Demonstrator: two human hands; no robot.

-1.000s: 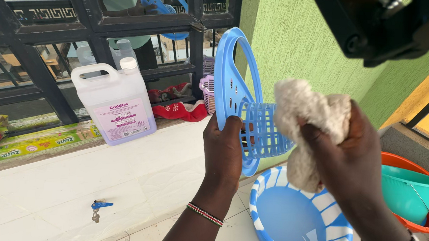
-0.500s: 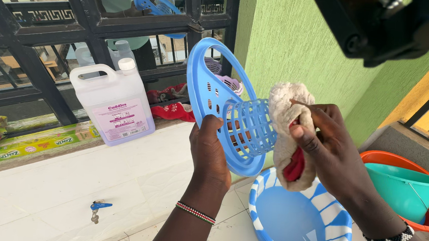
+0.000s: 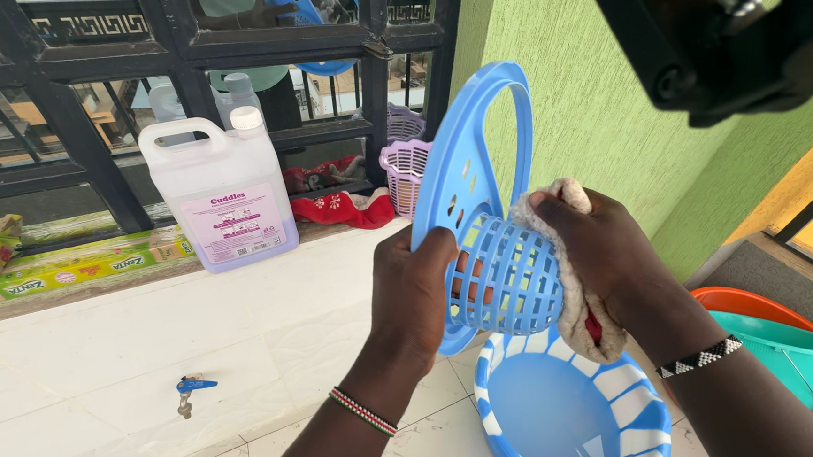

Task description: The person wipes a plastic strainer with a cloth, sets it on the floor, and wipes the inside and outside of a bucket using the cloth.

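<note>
We see the left hand [image 3: 412, 290] clamped on the rim of a blue plastic basket-shaped holder [image 3: 491, 234], held upright in the air above the blue-and-white basin [image 3: 639, 431] on the floor; its fingers wrap behind the rim, mostly hidden. The right hand [image 3: 602, 259] presses a beige cloth [image 3: 575, 309] against the holder's slotted cup, fingers closed over the cloth; a red bit shows under the palm, too hidden to identify. Behind, a white jug [image 3: 225, 199] stands on the white desk [image 3: 137, 334], with a small key [image 3: 189, 394] lying nearer us. A teal bucket [image 3: 785, 346] inside an orange tub is cut off at the right edge. A dark camera part blocks the top right corner.
</note>
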